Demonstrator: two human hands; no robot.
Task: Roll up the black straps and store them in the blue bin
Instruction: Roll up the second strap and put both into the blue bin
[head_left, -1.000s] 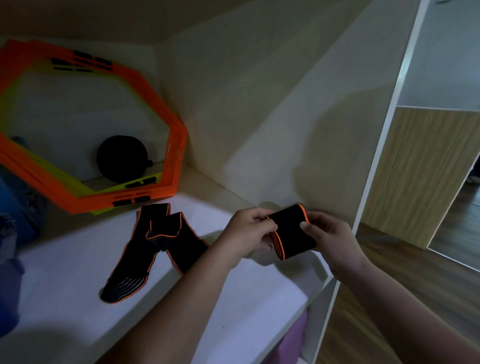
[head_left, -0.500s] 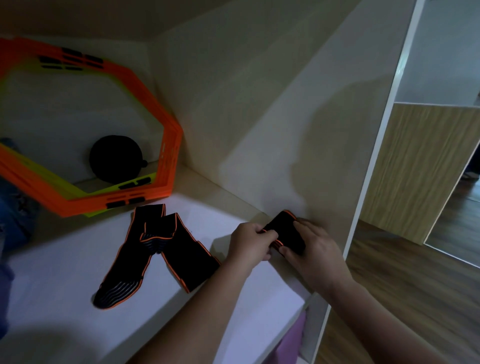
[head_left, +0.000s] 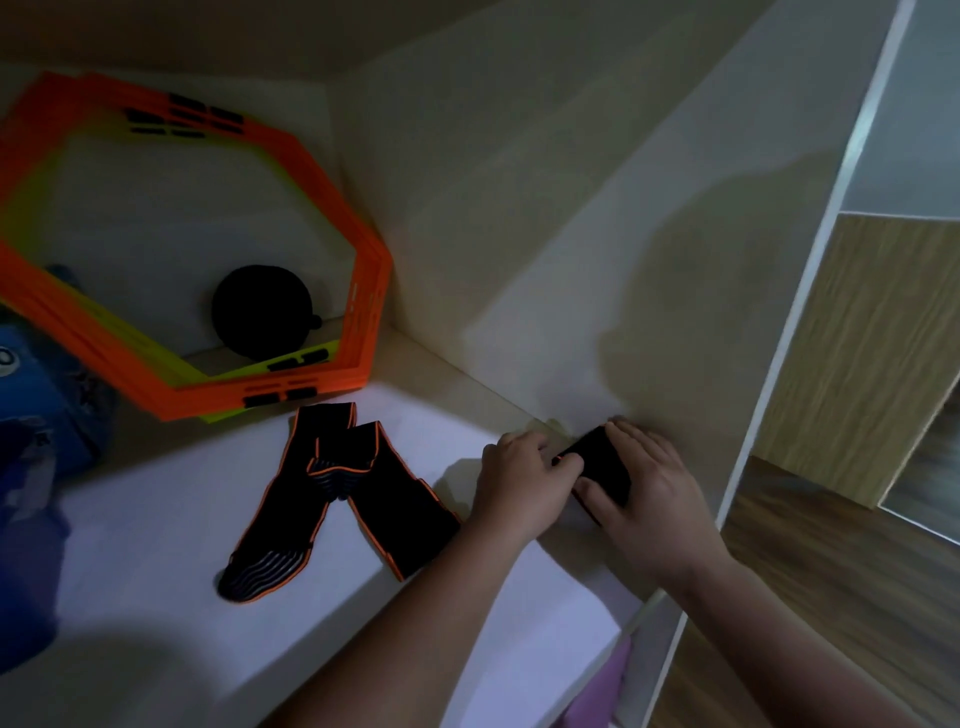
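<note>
Left grip (head_left: 524, 483) and right grip (head_left: 655, 501) hold one rolled strap (head_left: 597, 460); two loose straps (head_left: 400, 514) lie beside.

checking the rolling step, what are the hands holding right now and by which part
Both hold one compact black strap. The left hand pinches its left end; the right hand covers its right side, thumb on the near edge.

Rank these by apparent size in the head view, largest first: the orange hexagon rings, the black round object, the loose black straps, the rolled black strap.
1. orange hexagon rings
2. loose black straps
3. black round object
4. rolled black strap, which is partly covered, so its full size is unsure
</note>
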